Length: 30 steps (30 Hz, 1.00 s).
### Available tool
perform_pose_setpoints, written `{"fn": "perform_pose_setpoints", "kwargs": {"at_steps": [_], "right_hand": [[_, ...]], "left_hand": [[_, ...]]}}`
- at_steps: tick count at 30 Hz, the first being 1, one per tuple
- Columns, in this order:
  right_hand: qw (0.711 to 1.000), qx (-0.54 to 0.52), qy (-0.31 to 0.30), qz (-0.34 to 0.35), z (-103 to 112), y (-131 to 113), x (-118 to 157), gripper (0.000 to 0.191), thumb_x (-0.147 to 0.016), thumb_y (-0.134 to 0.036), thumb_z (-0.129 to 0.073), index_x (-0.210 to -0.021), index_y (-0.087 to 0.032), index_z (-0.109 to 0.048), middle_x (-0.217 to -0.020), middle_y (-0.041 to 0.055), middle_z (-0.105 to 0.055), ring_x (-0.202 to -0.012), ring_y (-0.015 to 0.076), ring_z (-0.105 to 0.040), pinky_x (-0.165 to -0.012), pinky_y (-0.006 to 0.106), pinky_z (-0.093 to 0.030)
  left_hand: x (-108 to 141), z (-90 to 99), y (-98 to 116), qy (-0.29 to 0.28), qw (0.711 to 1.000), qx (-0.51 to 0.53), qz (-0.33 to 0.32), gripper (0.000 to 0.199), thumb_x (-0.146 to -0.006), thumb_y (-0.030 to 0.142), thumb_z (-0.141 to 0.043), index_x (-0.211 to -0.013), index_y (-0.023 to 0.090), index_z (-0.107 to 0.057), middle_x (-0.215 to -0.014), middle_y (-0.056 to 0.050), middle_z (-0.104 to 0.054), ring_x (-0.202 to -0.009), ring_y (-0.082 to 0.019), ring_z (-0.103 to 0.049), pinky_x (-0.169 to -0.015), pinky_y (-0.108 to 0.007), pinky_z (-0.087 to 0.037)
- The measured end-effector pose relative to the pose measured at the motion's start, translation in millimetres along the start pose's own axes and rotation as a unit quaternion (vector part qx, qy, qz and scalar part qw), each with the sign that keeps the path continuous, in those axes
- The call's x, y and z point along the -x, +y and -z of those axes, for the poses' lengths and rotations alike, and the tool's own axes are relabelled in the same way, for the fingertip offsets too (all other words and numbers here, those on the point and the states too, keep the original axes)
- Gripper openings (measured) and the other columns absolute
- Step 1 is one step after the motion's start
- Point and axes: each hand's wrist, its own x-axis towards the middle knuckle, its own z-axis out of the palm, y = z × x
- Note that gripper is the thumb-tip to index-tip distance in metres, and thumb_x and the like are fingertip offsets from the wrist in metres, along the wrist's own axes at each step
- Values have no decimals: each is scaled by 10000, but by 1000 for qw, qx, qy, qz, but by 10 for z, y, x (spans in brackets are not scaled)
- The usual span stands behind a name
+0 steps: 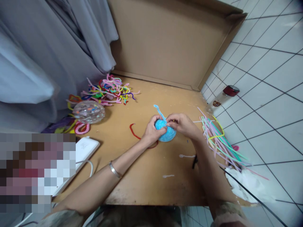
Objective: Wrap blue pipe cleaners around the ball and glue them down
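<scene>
A round, coiled piece of blue pipe cleaner point(167, 135) is held over the middle of the table, with one loose end sticking up from its top. My left hand point(152, 129) is closed around its left side, the thumb lying across the front. At the upper right of the coil, my right hand point(181, 123) pinches with thumb and fingertips at the blue strand. Its fingertips partly hide what they grip. A red pipe cleaner point(134, 132) lies on the table just left of my left hand, partly behind the forearm.
Tangled colourful pipe cleaners point(111, 90) lie at the back left, beside a clear plastic ball-like container point(88, 112). Straight pipe cleaners point(213, 138) and a red-lidded bottle point(222, 97) are at right. A white power strip-like device point(82, 151) sits left; a cardboard panel point(163, 41) stands behind.
</scene>
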Motion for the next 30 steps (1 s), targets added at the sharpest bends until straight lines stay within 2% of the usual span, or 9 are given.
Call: {"fn": "perform_pose_setpoints", "kwargs": {"at_steps": [6, 14, 18, 20, 22, 24, 25, 28, 30], "right_hand": [[1000, -28, -3, 15, -22, 52, -33, 132, -788, -188, -598, -801, -164, -726, -835, 53, -711, -748, 148, -614, -689, 243, -412], [1000, -24, 5, -3, -47, 75, -38, 138, -772, -196, -594, -815, -165, -722, -797, 40, -692, -721, 144, -592, -659, 241, -404], [998, -66, 17, -16, -53, 143, -35, 170, -754, -276, -612, -826, -147, -695, -664, 3, -612, -619, 117, -515, -590, 227, -374], [994, -91, 51, -25, -22, 196, -18, 218, -758, -324, -606, -851, -141, -681, -664, -1, -599, -609, 115, -506, -585, 229, -379], [988, -66, 124, -62, 41, 244, 23, 242, -787, -342, -571, -874, -140, -671, -706, 20, -623, -630, 127, -532, -603, 243, -391], [973, 39, 185, -134, 114, 281, 89, 253, -830, -344, -528, -875, -141, -672, -745, 57, -651, -679, 161, -571, -629, 270, -395], [959, 106, 191, -177, 142, 296, 129, 269, -851, -350, -511, -874, -141, -678, -766, 83, -664, -717, 188, -593, -646, 289, -397], [903, 262, 137, -312, 127, 359, 242, 361, -888, -422, -496, -890, -129, -706, -887, 185, -697, -855, 286, -643, -700, 351, -418], [876, 298, 86, -369, 22, 430, 283, 456, -881, -507, -503, -919, -109, -722, -975, 246, -695, -923, 331, -655, -729, 379, -438]], "left_hand": [[-14, 8, 42, -9, 1000, 6, 6, 354, -655, 250, -645, -972, 195, -498, -849, 14, -539, -743, -114, -511, -702, -256, -460], [-22, -2, 46, -17, 1000, 2, 11, 359, -647, 300, -628, -956, 206, -472, -839, 19, -514, -728, -116, -482, -685, -256, -428], [-41, -7, 11, 0, 1000, 1, 14, 383, -624, 297, -636, -957, 211, -467, -913, 3, -536, -798, -133, -511, -744, -270, -441], [-46, -8, 4, 8, 1000, 3, 22, 419, -607, 275, -645, -983, 210, -472, -971, -12, -547, -859, -150, -531, -798, -288, -455], [-46, -10, 7, 7, 999, 4, 35, 440, -603, 256, -647, -1006, 208, -478, -1008, -24, -556, -901, -165, -544, -840, -309, -463], [-44, -13, 11, 2, 999, 6, 50, 447, -613, 252, -646, -1026, 208, -483, -1038, -36, -568, -922, -175, -554, -860, -327, -469], [-42, -17, 11, 0, 998, 6, 60, 453, -618, 257, -649, -1037, 210, -484, -1045, -41, -575, -923, -180, -559, -860, -333, -473], [-36, -34, -13, 3, 996, -6, 86, 495, -618, 279, -673, -1074, 215, -491, -1033, -48, -599, -911, -194, -577, -844, -346, -483], [-29, -50, -52, 3, 996, -22, 92, 535, -615, 309, -692, -1106, 216, -498, -1027, -51, -614, -915, -206, -590, -837, -355, -488]]}}
